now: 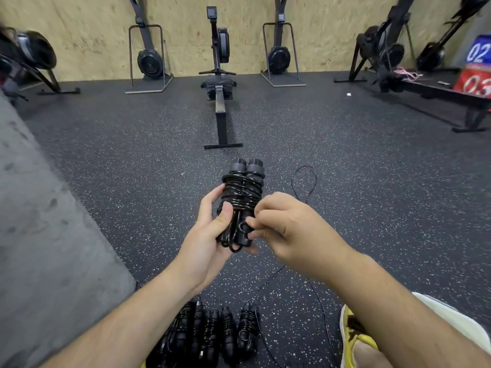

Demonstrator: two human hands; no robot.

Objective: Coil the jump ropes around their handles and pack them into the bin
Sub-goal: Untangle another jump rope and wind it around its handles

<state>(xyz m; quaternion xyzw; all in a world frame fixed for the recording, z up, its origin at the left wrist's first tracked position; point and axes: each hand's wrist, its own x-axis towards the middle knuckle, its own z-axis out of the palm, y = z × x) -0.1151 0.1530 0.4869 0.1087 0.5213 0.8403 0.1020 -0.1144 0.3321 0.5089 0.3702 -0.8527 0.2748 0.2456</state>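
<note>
Black jump rope (243,197) with two black plastic handles set side by side, cord wound many times round their middle, held in mid-air in front of the body, above the floor, handle caps pointing away. Gripped from the left by the left hand (207,240), thumb pressed across the lower front of the bundle, the other fingers wrapped behind it. Met from the right by the right hand (284,224), its fingers (253,223) curled and pinching a small loop of cord at the near end of the handles. Both hands closed on the one bundle.

Below the forearms, near the bottom edge: a row of wound black jump ropes (212,333), lying side by side on the floor and touching one another. Just right of them, a thin loose black cord (320,301) trailing over the floor, passing behind the right hand and ending in a loop farther out. Joined to the held bundle or not: cannot tell.

Under everything, a dark speckled rubber floor (132,168). At the lower right, a yellow shoe (350,338). Along the left, a grey concrete surface (39,208).

Straight ahead, well apart from the hands, a black rowing machine (219,102), rail pointing back toward the hands. On either side of it, two black upright machines on metal stands (148,57), against a pale chipboard wall (93,30). At the far right, more black machines and red and blue numbered panels (475,75).
</note>
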